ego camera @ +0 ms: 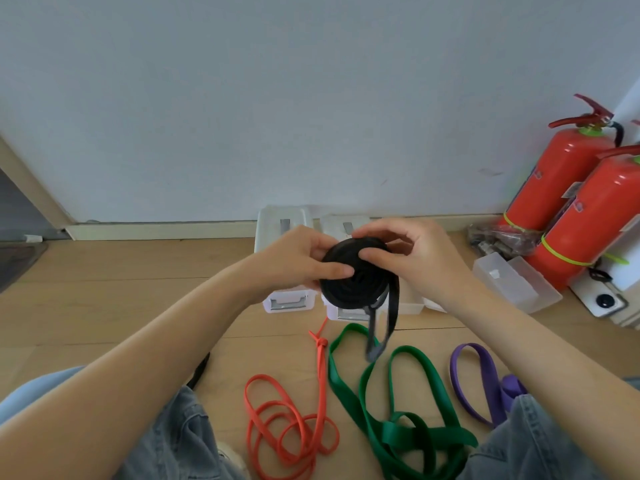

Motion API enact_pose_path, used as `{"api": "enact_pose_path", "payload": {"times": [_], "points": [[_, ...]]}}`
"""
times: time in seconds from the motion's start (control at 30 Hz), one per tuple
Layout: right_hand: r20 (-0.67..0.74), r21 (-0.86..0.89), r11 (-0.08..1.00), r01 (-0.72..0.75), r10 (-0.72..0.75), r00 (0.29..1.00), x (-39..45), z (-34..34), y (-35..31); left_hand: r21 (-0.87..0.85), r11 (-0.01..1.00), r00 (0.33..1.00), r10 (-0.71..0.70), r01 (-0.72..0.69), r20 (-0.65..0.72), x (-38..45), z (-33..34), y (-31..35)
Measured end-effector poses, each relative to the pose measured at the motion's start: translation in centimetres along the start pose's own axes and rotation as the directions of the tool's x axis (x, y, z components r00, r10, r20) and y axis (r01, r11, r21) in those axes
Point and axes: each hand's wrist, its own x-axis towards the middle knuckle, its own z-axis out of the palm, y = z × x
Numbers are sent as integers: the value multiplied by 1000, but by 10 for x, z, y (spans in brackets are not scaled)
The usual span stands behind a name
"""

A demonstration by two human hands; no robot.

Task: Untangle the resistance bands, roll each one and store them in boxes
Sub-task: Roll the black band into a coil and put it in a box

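Two hands grip black band (pixel 353 275) coil | tail hangs above floor (pixel 138 289)

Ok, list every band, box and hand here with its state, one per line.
Black band: mostly rolled, tail hanging loose.
Left hand: holds the roll.
Right hand: holds the roll.
Orange band: loose on floor, knotted.
Green band: loose, unrolled.
Purple band: loose, unrolled.
Boxes: behind the hands, lids hard to tell.
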Motion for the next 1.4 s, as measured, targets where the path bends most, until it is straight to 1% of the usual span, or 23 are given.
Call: {"api": "enact_pose_path", "payload": {"times": [0.07, 0.1, 0.2, 0.3, 0.37, 0.43, 0.5, 0.67, 0.73, 0.77, 0.83, 0.87, 0.9, 0.93, 1.0, 1.07, 1.1, 1.17, 1.2, 1.23, 1.3, 1.33, 1.4], "points": [[11, 137, 987, -83, 82, 997, 2, -7, 3, -14, 1000, 997, 19, -21, -73, 1, -4, 1], [32, 198, 971, -131, 127, 991, 3, -11, 4, -53, 998, 994, 24, -29, -106, 0, -7, 1], [58, 341, 913, -226, 219, 974, 2, -15, 8, -238, 968, 979, 27, -75, -200, -1, -18, 5], [6, 543, 815, -201, 235, 972, 2, -10, 9, -430, 898, 971, -16, -92, -240, 0, -23, 7], [-18, 671, 725, -155, 225, 974, 2, -6, 6, -506, 857, 973, -21, -100, -228, 1, -23, 7], [-24, 743, 657, -127, 215, 976, 2, -4, 4, -553, 825, 975, -12, -116, -222, 1, -23, 7], [-31, 744, 657, -118, 210, 977, 3, -3, 2, -590, 796, 975, -1, -135, -224, 2, -24, 8], [-78, 686, 717, -124, 242, 967, 1, 3, 2, -643, 752, 973, -14, -142, -231, 4, -7, 2], [-100, 649, 751, -126, 248, 964, -1, 3, 4, -655, 747, 979, -20, -119, -201, 4, 1, -1], [-116, 606, 786, -125, 243, 963, -1, 0, 4, -626, 774, 985, -19, -93, -170, 3, 2, -2], [-134, 459, 881, -111, 192, 972, -1, -7, 4, -469, 883, 996, -12, -32, -91, -1, -3, 1], [-117, 384, 918, -95, 151, 982, -1, -10, 3, -392, 920, 999, -2, -19, -54, -3, -5, 2], [-83, 320, 944, -79, 111, 990, 0, -11, 2, -351, 936, 999, 11, -23, -37, -4, -6, 4], [-41, 262, 963, -67, 80, 996, -1, -10, 0, -331, 943, 998, 21, -37, -52, -4, -4, 5], [-2, 149, 987, -52, 53, 999, -2, -5, -1, -249, 966, 986, 28, -69, -165, -3, 3, 7], [-32, 53, 998, -44, 46, 998, -1, 2, -1, -179, 981, 958, 23, -77, -286, 1, 11, 4], [-52, 32, 998, -49, 50, 997, -1, 4, -1, -186, 979, 945, 12, -77, -327, 3, 14, 2], [-88, 51, 994, -92, 96, 991, 1, 3, 2, -225, 970, 926, -1, -91, -377, 5, 15, 2], [-89, 96, 986, -137, 146, 985, 1, 1, 4, -238, 966, 916, -5, -99, -401, 5, 13, 2], [-70, 164, 967, -194, 208, 976, 1, 0, 6, -255, 960, 902, -11, -111, -432, 5, 9, 3], [10, 316, 900, -302, 315, 949, 0, -1, 9, -297, 943, 863, -22, -150, -505, 6, 0, 3], [48, 372, 868, -328, 335, 941, -1, 0, 10, -311, 936, 844, -27, -167, -536, 6, -4, 3], [76, 426, 844, -324, 324, 943, -3, 4, 8, -333, 923, 818, -35, -194, -574, 7, -10, 2]]}}
